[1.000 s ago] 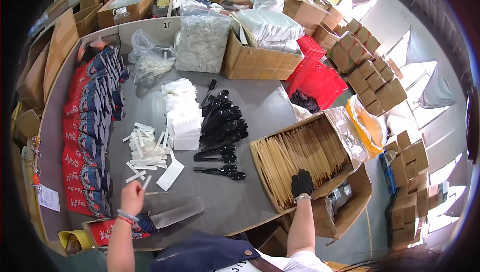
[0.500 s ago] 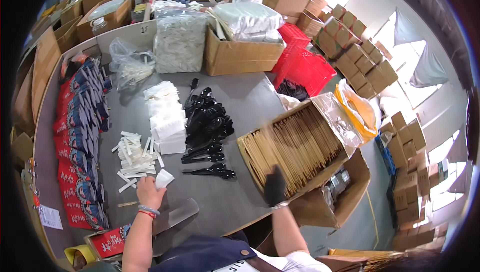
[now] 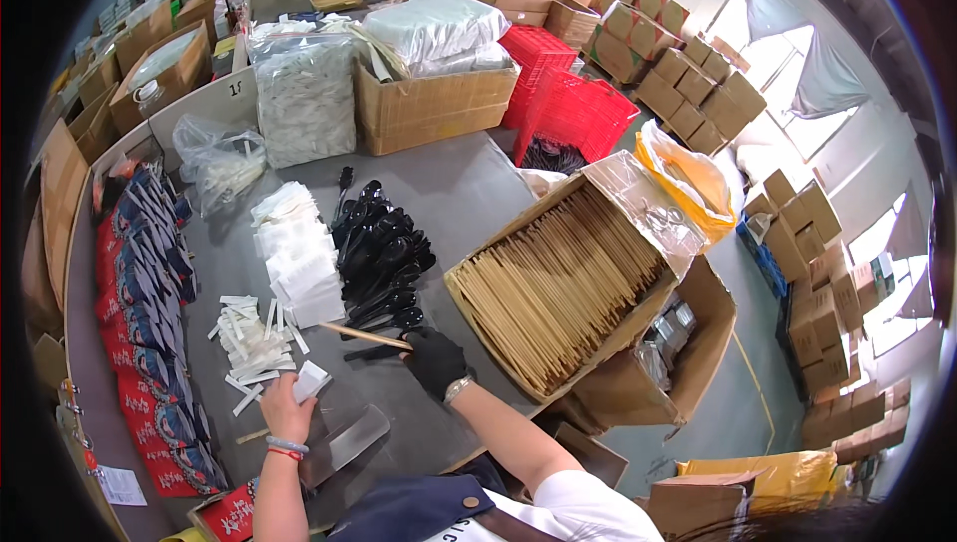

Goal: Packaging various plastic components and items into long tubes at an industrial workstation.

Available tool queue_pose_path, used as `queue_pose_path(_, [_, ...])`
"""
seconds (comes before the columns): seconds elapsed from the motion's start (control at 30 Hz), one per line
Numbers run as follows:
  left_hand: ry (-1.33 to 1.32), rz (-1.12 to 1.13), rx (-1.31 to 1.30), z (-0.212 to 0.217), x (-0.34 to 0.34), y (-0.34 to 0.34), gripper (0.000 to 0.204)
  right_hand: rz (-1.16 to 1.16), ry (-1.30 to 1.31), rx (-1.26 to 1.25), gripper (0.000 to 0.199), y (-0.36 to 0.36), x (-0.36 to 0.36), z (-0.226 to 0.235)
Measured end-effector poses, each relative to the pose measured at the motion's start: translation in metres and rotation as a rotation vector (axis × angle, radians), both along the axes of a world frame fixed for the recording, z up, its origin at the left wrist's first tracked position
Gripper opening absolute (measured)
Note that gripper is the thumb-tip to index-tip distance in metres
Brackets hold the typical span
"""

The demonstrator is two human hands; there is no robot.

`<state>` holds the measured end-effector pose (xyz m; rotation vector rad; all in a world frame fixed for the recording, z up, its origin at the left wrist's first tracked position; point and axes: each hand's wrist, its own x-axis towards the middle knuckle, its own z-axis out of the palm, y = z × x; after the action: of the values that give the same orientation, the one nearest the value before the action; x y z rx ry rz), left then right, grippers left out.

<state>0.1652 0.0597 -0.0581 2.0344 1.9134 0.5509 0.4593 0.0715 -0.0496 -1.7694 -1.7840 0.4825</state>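
My left hand (image 3: 287, 410), bare with a bracelet at the wrist, is closed on a small folded white napkin (image 3: 312, 380). It rests beside a loose pile of narrow white paper strips (image 3: 249, 341). A dark glove covers my right hand (image 3: 436, 363), whose fingers grip a pair of wooden chopsticks (image 3: 361, 336) pointing left. Just below the chopsticks a black spoon (image 3: 375, 353) meets the gloved fingers; I cannot tell if it is held too. Beyond are a stack of white napkins (image 3: 299, 258) and a heap of black plastic spoons (image 3: 384, 253).
An open carton of wooden chopsticks (image 3: 558, 288) stands right, above another carton (image 3: 708, 343). Red printed pouches (image 3: 150, 343) line the left edge. Clear plastic (image 3: 354, 442) lies near me. Bags, a carton (image 3: 439, 108) and red crates (image 3: 578, 118) stand at the back; people work beyond.
My right hand has moved left from the chopstick carton to the spoons, now with chopsticks in its grip. My left hand still holds the napkin. The whole view has shifted slightly.
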Motion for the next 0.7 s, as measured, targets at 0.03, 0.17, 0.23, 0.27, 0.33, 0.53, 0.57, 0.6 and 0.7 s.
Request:
queue_pose_path(0.03, [-0.083,-0.005,-0.044,-0.005,-0.003,-0.001,0.045,0.041,-0.079,-0.021,0.022,0.004,0.0,-0.003])
queue_pose_path(0.17, [-0.081,-0.042,-0.029,-0.012,-0.008,-0.004,0.041,0.057,-0.166,-0.024,0.022,0.007,0.001,-0.009])
queue_pose_path(0.23, [-0.114,-0.081,-0.009,-0.006,-0.01,-0.008,0.038,0.077,-0.139,0.022,0.021,0.007,0.0,-0.01])
queue_pose_path(0.27, [-0.114,-0.085,-0.011,0.003,-0.007,-0.01,0.038,0.073,-0.139,0.019,0.021,0.007,-0.001,-0.009])
queue_pose_path(0.33, [-0.299,-0.133,-0.07,0.032,0.002,-0.021,0.039,0.135,-0.128,-0.004,0.024,0.008,-0.002,-0.005])
queue_pose_path(0.53, [-0.004,-0.387,-0.302,0.057,0.002,-0.073,0.044,0.126,-0.205,0.043,0.024,0.017,-0.004,-0.018])
queue_pose_path(0.57, [-0.004,-0.38,-0.302,0.05,0.001,-0.083,0.044,0.133,-0.204,0.043,0.024,0.019,-0.006,-0.016])
queue_pose_path(0.6, [0.022,-0.333,-0.167,0.044,0.0,-0.091,0.044,0.129,-0.195,0.028,0.022,0.02,-0.008,-0.013])
queue_pose_path(0.7, [0.041,-0.236,0.0,0.048,0.007,-0.1,0.041,0.162,-0.234,-0.002,0.02,0.019,-0.006,-0.013])
